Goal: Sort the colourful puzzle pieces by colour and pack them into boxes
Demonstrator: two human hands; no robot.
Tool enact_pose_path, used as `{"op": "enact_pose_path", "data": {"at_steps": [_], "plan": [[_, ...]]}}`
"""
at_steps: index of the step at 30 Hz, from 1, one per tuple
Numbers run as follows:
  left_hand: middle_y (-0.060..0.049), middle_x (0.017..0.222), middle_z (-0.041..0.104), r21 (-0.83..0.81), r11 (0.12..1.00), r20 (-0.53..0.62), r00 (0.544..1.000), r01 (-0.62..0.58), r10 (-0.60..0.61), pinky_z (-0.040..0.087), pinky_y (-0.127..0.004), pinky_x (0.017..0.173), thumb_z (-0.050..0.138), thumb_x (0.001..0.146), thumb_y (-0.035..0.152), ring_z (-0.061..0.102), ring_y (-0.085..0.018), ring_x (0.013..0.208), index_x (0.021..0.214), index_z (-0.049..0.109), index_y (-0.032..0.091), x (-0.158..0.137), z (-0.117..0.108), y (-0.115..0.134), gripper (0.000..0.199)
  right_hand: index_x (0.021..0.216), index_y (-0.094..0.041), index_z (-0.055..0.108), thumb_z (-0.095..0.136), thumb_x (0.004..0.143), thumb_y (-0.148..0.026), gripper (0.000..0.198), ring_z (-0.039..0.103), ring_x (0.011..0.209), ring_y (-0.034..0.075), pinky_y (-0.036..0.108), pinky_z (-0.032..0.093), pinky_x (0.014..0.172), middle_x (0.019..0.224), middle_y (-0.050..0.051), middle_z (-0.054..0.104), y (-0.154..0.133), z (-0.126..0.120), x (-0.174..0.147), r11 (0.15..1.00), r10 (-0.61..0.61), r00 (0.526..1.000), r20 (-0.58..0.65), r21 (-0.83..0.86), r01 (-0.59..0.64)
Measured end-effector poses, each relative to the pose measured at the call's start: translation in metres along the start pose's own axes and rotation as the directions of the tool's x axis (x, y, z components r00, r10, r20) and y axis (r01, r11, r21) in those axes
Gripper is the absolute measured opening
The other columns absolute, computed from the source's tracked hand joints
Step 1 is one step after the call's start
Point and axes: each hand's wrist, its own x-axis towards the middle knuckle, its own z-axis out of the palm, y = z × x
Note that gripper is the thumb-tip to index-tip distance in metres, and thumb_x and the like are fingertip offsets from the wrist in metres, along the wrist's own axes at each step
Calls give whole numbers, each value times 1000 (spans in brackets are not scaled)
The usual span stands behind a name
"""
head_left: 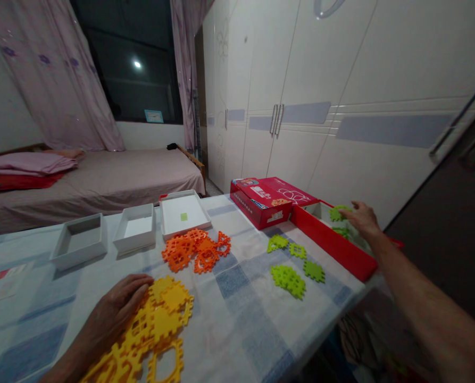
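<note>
A person's two hands work well apart over a table spread with a blue-and-white checked cloth, sorted colors between them. At the lower left of the frame, the left hand lies palm down along the left edge of a heap of yellow interlocking pieces, its fingers outstretched and side by side. At right, the right hand reaches over an open red box, fingertips at a green piece near the box's far wall; whether they are clamped on it cannot be told from this angle. More green shows inside the box, beneath the hand. On the cloth in front of the box, right of center, lie loose green pieces and a small green stack, while a pile of orange pieces sits near the middle of the frame. Behind the orange pile stands a shallow white tray with a small green rectangle on its base, and two deeper white boxes line up to its left. A printed red box stands just beside the open one. A bed, pink curtains and a dark window fill the upper left; a white wardrobe spans the upper right.
</note>
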Motion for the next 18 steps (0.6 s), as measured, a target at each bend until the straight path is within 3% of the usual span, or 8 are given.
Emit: {"op": "enact_pose_path", "data": {"at_steps": [2,5,7,9,11,14,18], "plan": [[-3,104,67,0,1000,1,1000,2,-2,50,-22,87,42,85,53,64,-17,96,93,68,24,0,0,0,40,84,-19,54,64,60,-31,28,50,108,34,51,41,90,92,15,59,-7,-3,-19,991,-54,998,-13,-123,52],[-3,103,67,-2,1000,2,1000,0,0,50,-22,87,42,85,54,64,-18,95,92,68,23,1,-1,2,41,94,-19,59,55,70,-32,28,56,99,27,43,42,91,105,13,59,-22,-2,-63,955,-162,979,123,-230,187],[-3,102,67,0,1000,1,1000,-4,4,51,-22,86,42,85,55,65,-18,94,91,68,23,2,-1,4,42,100,-19,60,49,76,-35,30,61,85,22,37,47,82,102,10,63,-28,1,-97,930,-158,912,379,-253,267],[-3,101,68,5,1000,-7,1000,-5,5,51,-22,85,41,84,56,65,-18,93,90,69,23,2,-1,6,43,104,-18,61,50,77,-39,36,62,81,21,34,48,76,102,10,64,-27,4,-127,920,-54,799,599,-281,273],[-3,100,68,10,1000,-14,1000,-9,9,51,-22,84,41,84,56,66,-18,92,89,69,23,3,-2,8,44,109,-16,61,54,75,-43,44,61,89,23,34,47,79,106,12,63,-21,6,-149,910,19,719,694,-310,276],[-4,98,69,11,1000,-16,1000,-19,19,52,-23,84,41,84,56,66,-18,91,89,69,23,2,-2,8,45,111,-12,61,55,73,-45,51,57,100,27,37,43,88,109,15,61,-12,8,-165,887,20,718,695,-343,308],[-4,100,68,19,1000,-20,1000,-17,17,51,-23,86,41,85,55,65,-18,94,91,69,23,1,-2,7,43,99,-11,61,58,69,-49,49,57,90,26,35,44,78,96,14,61,-11,7,-162,894,51,765,642,-370,252]]}}
